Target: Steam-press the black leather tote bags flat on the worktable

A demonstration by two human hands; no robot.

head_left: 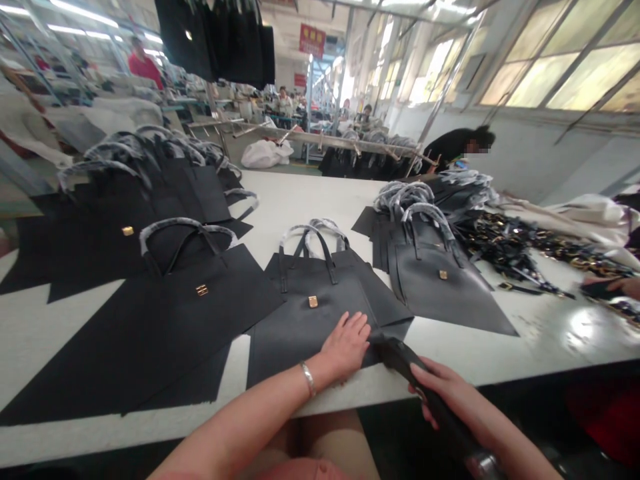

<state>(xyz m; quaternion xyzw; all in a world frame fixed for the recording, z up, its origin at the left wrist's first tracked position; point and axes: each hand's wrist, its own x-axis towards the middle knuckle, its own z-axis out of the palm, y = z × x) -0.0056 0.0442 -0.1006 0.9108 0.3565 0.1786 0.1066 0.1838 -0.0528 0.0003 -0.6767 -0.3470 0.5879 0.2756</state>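
Left of the middle bag point(295, 333), I note a black bag point(225, 320) with a gold clasp point(201, 289), its corner reaching the middle bag's edge. The middle bag lies flat on the table point(310, 193). My left hand point(349, 343) rests on its right part, fingers extended, gripping nothing. My right hand point(440, 381), right of it, is closed round a black tool point(397, 357). Farther right: stacked bags point(450, 293), then straps point(510, 253).
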